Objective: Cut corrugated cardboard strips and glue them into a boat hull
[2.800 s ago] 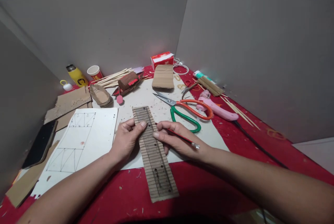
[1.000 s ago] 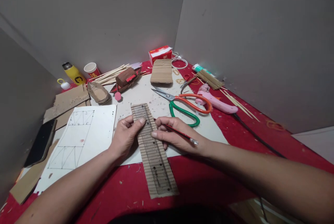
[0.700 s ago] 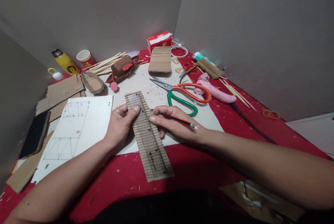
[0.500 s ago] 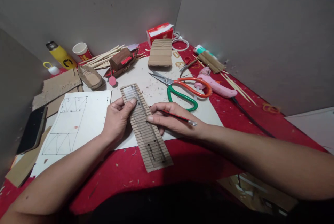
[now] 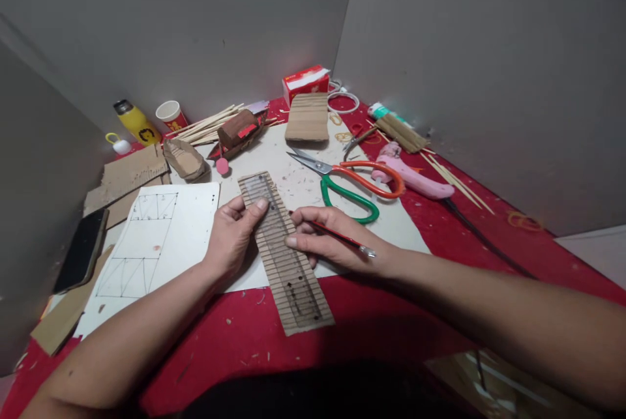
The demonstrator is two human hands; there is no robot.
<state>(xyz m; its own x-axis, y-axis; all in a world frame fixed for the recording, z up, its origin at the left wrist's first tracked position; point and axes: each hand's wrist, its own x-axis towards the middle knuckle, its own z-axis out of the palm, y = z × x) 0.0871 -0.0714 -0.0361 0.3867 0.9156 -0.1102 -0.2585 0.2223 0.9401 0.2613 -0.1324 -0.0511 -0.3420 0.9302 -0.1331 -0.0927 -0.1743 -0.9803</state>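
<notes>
A strip of corrugated cardboard (image 5: 292,326) is held at a slant over the table, a clear ruler (image 5: 280,231) lying flat along it. My left hand (image 5: 233,240) grips the strip's left edge, thumb pressed on the ruler, its other fingers partly hidden underneath. At the strip's right edge my right hand (image 5: 337,236) pinches ruler and cardboard with thumb and fingers. A dark red-and-black pencil (image 5: 345,241) also rests in that hand, its end pointing right. Just beyond it lie open scissors (image 5: 320,167) with orange and green handles.
A paper with drawn triangles (image 5: 161,236) and a phone (image 5: 81,251) lie left. Behind are a cardboard boat (image 5: 188,161), a brown model boat (image 5: 239,131), sticks (image 5: 205,124), a cup (image 5: 171,116) and a bottle (image 5: 137,124). A pink glue gun (image 5: 415,178) with cable lies right.
The whole view has shifted, so everything appears slightly lower and to the right. Both hands keep their hold on the strip and ruler, and the pencil stays in the right hand.
</notes>
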